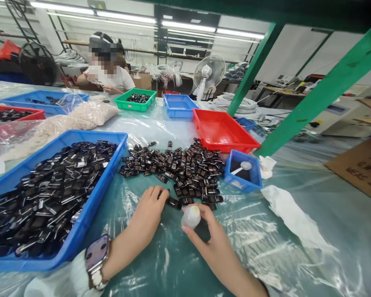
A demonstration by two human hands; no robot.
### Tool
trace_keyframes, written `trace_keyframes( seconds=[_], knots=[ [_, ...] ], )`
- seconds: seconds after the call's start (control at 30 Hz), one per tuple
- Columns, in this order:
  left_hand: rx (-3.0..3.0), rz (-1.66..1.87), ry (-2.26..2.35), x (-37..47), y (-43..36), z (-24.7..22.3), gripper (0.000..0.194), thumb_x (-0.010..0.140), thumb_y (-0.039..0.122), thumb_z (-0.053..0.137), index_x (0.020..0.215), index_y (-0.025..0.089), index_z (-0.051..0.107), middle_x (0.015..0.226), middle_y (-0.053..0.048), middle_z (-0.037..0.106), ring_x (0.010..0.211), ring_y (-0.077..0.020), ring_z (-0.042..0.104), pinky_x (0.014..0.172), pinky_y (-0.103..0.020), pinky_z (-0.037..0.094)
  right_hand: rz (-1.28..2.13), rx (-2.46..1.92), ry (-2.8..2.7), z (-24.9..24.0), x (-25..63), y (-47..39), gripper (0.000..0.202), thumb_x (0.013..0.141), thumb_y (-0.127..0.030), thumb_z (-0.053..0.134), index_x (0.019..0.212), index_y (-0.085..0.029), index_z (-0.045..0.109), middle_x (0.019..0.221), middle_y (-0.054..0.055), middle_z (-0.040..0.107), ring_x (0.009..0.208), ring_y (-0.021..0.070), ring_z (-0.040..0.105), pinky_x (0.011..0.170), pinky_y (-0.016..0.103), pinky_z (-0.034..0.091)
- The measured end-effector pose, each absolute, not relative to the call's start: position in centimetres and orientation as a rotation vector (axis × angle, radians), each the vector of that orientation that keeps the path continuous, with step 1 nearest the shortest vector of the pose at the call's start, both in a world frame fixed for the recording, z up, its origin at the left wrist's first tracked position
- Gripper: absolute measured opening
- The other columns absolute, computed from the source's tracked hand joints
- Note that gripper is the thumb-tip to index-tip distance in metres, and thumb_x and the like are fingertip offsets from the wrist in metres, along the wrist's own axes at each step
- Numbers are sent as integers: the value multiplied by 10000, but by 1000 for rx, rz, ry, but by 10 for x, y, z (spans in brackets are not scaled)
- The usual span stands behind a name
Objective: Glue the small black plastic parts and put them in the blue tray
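Observation:
My left hand, with a smartwatch on its wrist, rests at the near edge of a loose pile of small black parts. Its fingers curl down around a black part that shows only partly at the fingertips. Between the thumb and fingers of my right hand is a small whitish translucent bottle with a yellowish tip. Just in front of the bottle lie several black parts. On the left, a large blue tray holds many similar black parts.
A small blue box with a white spoon stands right of the pile, beside crumpled white tissue. Behind are a red tray, a green tray and a blue tray. A green post rises at right. A person sits opposite.

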State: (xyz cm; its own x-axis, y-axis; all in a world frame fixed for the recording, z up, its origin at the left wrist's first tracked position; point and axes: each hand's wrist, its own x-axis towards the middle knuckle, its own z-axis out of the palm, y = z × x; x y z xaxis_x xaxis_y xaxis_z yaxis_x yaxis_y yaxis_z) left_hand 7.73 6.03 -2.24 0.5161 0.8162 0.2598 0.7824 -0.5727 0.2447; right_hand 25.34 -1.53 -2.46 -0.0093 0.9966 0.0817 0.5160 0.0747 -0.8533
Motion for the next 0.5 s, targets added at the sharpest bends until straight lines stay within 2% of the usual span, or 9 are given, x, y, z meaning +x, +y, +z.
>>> trace_keyframes(
  seconds=[0.07, 0.13, 0.23, 0.37, 0.43, 0.5],
  knots=[
    [2548, 577, 1372, 68, 51, -19, 283, 916, -4, 363, 1061, 149, 552, 1008, -85, 627, 917, -228, 603, 767, -355, 523, 847, -1536, -1625, -24, 254, -15, 232, 884, -275, 548, 1107, -246, 491, 1053, 60, 628, 941, 228, 610, 779, 360, 501],
    [2450, 619, 1360, 57, 38, -14, 306, 953, 61, 342, 1223, 171, 437, 1102, -100, 598, 977, -214, 604, 795, -322, 529, 858, -1533, -1625, -24, 254, -15, 234, 873, -268, 555, 1097, -246, 492, 1019, 52, 626, 907, 223, 608, 774, 362, 493],
    [2287, 663, 1380, 42, 19, -10, 308, 994, 165, 289, 1292, 217, 347, 1122, -105, 579, 967, -205, 625, 744, -285, 548, 871, -1536, -1619, -24, 253, -15, 254, 858, -250, 567, 1100, -247, 491, 990, 48, 627, 883, 226, 603, 767, 372, 484],
    [2008, 731, 1397, 31, 3, -14, 222, 999, 265, 273, 1145, 273, 440, 1036, -66, 599, 887, -219, 621, 598, -262, 506, 894, -1517, -1629, -23, 248, -19, 316, 832, -226, 596, 1131, -258, 499, 1006, 45, 626, 899, 230, 602, 773, 371, 485],
    [1953, 707, 1368, 30, 1, -17, 197, 995, 312, 285, 1053, 270, 469, 902, -34, 607, 787, -213, 602, 538, -253, 448, 914, -1501, -1636, -23, 246, -21, 325, 836, -229, 596, 1144, -273, 503, 1010, 36, 619, 898, 219, 604, 773, 355, 492],
    [1897, 667, 1325, 30, 1, -18, 191, 990, 351, 311, 993, 267, 483, 732, 15, 553, 641, -183, 545, 513, -245, 398, 936, -1490, -1640, -24, 246, -22, 327, 856, -254, 584, 1169, -294, 494, 1032, 31, 612, 914, 212, 604, 769, 340, 500]
  ],
)
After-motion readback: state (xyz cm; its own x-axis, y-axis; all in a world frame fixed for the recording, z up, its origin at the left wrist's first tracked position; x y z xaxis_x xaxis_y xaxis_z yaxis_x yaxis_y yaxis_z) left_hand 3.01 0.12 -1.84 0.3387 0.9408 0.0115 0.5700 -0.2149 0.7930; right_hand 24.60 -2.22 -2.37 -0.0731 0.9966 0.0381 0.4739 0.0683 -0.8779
